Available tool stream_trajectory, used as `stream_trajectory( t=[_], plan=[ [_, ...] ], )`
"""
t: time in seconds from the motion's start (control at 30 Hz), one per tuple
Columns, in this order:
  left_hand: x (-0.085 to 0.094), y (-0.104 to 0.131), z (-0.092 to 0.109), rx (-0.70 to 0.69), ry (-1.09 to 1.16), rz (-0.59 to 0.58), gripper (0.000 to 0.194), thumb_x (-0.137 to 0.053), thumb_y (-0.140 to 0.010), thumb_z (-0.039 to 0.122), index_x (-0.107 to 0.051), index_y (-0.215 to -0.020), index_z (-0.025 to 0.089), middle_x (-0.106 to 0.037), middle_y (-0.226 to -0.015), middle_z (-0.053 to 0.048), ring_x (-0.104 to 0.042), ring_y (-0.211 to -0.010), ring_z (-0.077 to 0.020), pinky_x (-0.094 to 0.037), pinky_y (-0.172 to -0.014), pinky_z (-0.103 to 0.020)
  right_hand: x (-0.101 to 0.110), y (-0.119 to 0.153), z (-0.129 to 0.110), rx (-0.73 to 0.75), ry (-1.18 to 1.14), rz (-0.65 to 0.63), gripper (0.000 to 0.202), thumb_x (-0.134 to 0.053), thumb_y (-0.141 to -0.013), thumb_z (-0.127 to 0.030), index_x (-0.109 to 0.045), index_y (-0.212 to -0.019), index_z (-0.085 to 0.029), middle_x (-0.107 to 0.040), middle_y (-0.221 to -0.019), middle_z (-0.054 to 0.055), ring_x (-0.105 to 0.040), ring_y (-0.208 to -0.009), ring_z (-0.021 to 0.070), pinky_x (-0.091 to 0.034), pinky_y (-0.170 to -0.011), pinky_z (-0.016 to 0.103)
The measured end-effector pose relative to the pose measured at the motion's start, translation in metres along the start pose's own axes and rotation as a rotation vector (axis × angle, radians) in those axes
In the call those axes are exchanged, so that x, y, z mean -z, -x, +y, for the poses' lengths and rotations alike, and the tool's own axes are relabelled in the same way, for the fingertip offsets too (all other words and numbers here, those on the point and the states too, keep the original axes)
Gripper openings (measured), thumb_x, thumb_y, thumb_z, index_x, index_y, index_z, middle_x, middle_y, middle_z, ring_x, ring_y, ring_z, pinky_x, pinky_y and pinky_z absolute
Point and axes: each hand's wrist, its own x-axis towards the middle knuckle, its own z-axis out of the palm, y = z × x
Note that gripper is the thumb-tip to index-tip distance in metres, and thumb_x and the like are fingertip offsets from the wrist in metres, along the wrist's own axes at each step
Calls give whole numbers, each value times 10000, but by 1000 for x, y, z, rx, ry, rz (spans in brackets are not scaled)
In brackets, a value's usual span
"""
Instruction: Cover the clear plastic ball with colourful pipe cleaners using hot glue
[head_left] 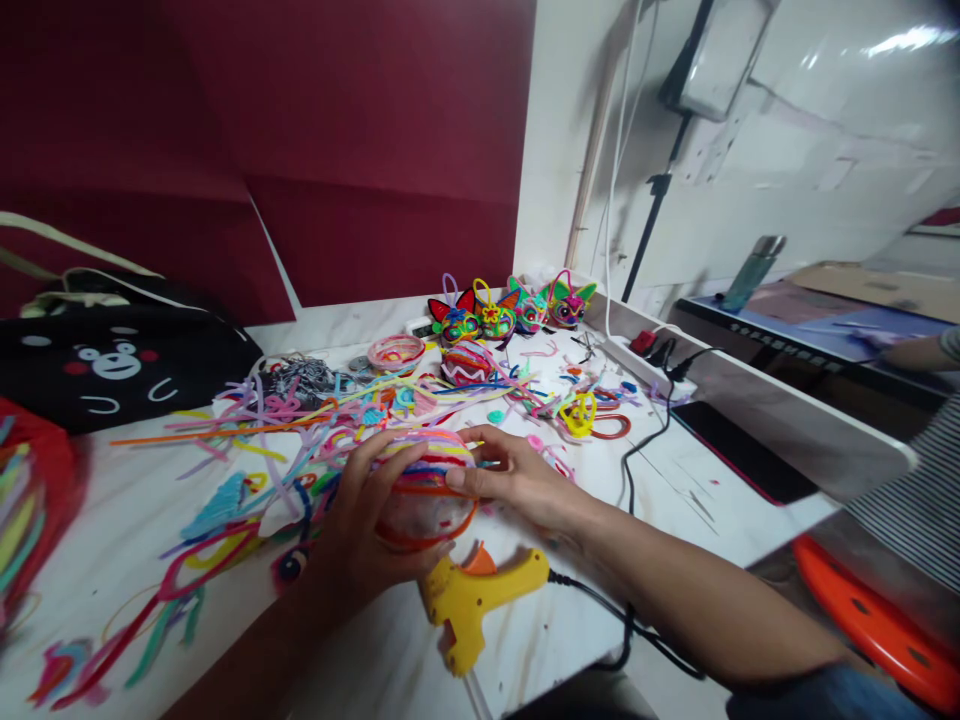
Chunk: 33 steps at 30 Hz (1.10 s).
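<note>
Between my hands is a clear ball (427, 475), its upper part covered in rows of pink, red, yellow and blue pipe cleaners. An orange pipe cleaner rings its lower, see-through part. My left hand (375, 520) wraps the ball from the left, fingers over its top and thumb beneath. From the right, my right hand (517, 475) holds the striped side with thumb and fingers. A yellow glue gun (484, 600) lies on the table just below the ball, close to my left thumb.
Loose pipe cleaners (300, 425) are strewn to the left and behind. Several finished colourful animal heads (495, 315) stand by the wall, near a striped ball (469, 362) and a pink bowl shape (396, 351). A phone (742, 452), power strip (649, 368) and black cable (634, 480) lie right.
</note>
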Motion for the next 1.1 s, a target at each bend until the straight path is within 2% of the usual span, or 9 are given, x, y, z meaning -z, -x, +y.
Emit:
stream_trajectory(
  t=[0.3, 0.5, 0.63, 0.7, 0.77, 0.87, 0.93, 1.0, 1.1],
  plan=[
    [3, -4, -5, -2, 13, 55, 751, -750, -771, 484, -444, -1416, 251, -499, -1396, -136, -510, -1311, -340, -464, -1084, -474, -2, 0, -8, -4, -42, -32, 687, -888, -555, -589, -655, -1085, -220, -631, -848, 3, -612, -750, 178, -481, -645, 290],
    [0, -2, -5, -10, 3, 60, 730, -726, -795, 511, -451, -1414, 241, -497, -1394, -139, -509, -1311, -333, -472, -1072, -451, -4, 4, -4, 66, 125, -28, 696, -842, -651, -594, -626, -1201, -228, -665, -1005, 49, -640, -859, 211, -495, -730, 325],
    [1, -3, -7, -22, -14, 73, 718, -708, -809, 533, -460, -1411, 230, -505, -1381, -141, -519, -1300, -332, -479, -1064, -449, 0, -1, 0, 80, 180, -6, 717, -818, -693, -588, -587, -1272, -235, -670, -1092, 71, -651, -888, 218, -503, -710, 315],
    [3, -5, -10, -39, -46, 90, 744, -731, -792, 534, -460, -1413, 226, -523, -1360, -145, -541, -1273, -337, -490, -1047, -457, 5, -2, -2, 137, 211, 35, 628, -787, -743, -560, -602, -1237, -219, -676, -1109, 74, -653, -912, 209, -508, -730, 306],
    [6, -9, -13, -54, -72, 125, 770, -766, -765, 513, -465, -1408, 214, -544, -1331, -152, -562, -1244, -344, -498, -1036, -471, 11, 1, -8, 234, 320, 44, 418, -714, -830, -499, -654, -1094, -181, -694, -1017, 65, -652, -884, 192, -504, -747, 299],
    [10, -14, -16, -10, -61, 204, 763, -793, -744, 469, -486, -1387, 199, -563, -1318, -166, -566, -1247, -358, -481, -1060, -511, 17, 17, -18, 315, 657, -102, 221, -646, -883, -378, -686, -901, -162, -700, -867, 49, -644, -785, 183, -500, -722, 301],
    [11, -15, -17, 30, -44, 244, 750, -795, -743, 469, -500, -1376, 196, -571, -1316, -176, -562, -1253, -368, -478, -1064, -538, 18, 32, -22, 357, 915, -266, 243, -708, -821, -306, -705, -1016, -161, -717, -991, 79, -663, -873, 218, -519, -798, 335],
    [12, -15, -18, 65, -21, 264, 732, -781, -756, 480, -506, -1374, 200, -573, -1321, -182, -563, -1254, -373, -485, -1060, -554, 17, 47, -19, 396, 1090, -395, 345, -724, -807, -309, -698, -1103, -135, -682, -1178, 142, -654, -1037, 275, -523, -903, 377],
    [12, -14, -20, 114, 26, 271, 712, -767, -771, 482, -507, -1376, 211, -569, -1342, -179, -562, -1264, -374, -491, -1064, -564, 15, 63, -7, 420, 1312, -479, 501, -682, -829, -303, -628, -1286, -105, -560, -1412, 206, -541, -1273, 368, -445, -1075, 482]
  ],
)
